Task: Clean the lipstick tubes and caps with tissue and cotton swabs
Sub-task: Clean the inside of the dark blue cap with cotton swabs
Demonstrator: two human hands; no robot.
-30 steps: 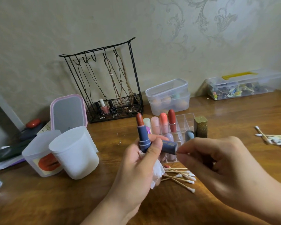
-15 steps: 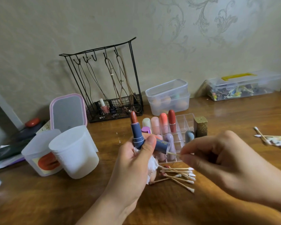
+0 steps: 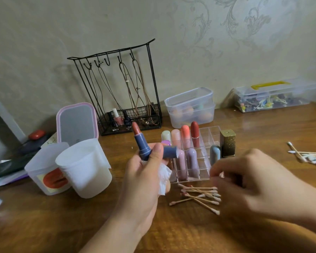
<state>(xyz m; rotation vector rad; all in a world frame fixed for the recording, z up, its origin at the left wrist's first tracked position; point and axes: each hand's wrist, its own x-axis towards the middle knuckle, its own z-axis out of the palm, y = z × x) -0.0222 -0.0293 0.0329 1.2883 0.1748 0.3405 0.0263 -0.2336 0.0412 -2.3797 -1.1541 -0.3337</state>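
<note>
My left hand (image 3: 144,183) grips a blue lipstick tube (image 3: 142,145) upright, its reddish-brown stick exposed. The same hand holds the matching blue cap (image 3: 170,152) sideways, open end to the right, and a crumpled white tissue (image 3: 163,178) in the palm. My right hand (image 3: 254,183) is blurred, low and to the right of the cap, with fingertips pinched together on a cotton swab (image 3: 222,174); only a pinkish tip shows. Several used swabs (image 3: 199,196) with stained tips lie on the table just below those fingertips.
A clear organizer (image 3: 209,132) with several capped lipsticks stands behind my hands, a gold lipstick (image 3: 228,142) beside it. Clean swabs (image 3: 310,156) lie at the right edge. White cups (image 3: 84,167), a pink mirror (image 3: 77,121), a wire jewelry rack (image 3: 120,92) and clear boxes (image 3: 190,106) sit farther back.
My right hand drew the swab out of the cap and dropped down and right toward the used swab pile. My left hand shifted slightly left with the tube and cap.
</note>
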